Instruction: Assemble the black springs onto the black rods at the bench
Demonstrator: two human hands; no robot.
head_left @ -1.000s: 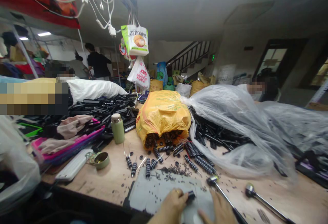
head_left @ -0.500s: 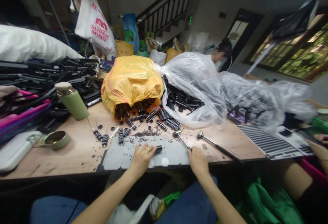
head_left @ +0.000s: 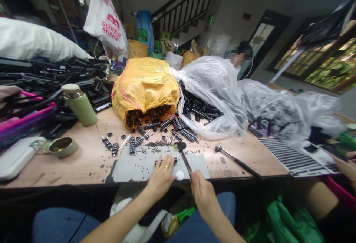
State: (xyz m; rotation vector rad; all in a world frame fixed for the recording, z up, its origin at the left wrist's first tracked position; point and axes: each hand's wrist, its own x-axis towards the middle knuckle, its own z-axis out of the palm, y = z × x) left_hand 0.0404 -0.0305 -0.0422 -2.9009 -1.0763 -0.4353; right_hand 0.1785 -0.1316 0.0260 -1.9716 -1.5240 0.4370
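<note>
My left hand (head_left: 162,172) lies palm down with its fingers stretched out across a short black bar-shaped piece (head_left: 175,160). Most of that piece is hidden under the fingers; its two ends show. Both rest on a grey plate (head_left: 125,167) at the table's front edge. My right hand (head_left: 200,183) is closed round the handle of a hammer (head_left: 185,159), whose dark head is just above the plate, right of the black piece. Tiny black bits (head_left: 158,144) are strewn along the plate's back edge. Black-and-silver ringed rods (head_left: 132,146) lie behind it.
A second hammer (head_left: 236,159) lies to the right. At the back sit a yellow bag (head_left: 146,87) of ringed rods and a clear plastic bag (head_left: 214,83) of black parts. A green flask (head_left: 80,106) and a cup (head_left: 62,148) stand left. Another person's hand (head_left: 345,167) shows far right.
My left hand has moved slightly right and flattened over the black piece, which it gripped by the side before. My right hand has brought the hammer left, closer to the piece.
</note>
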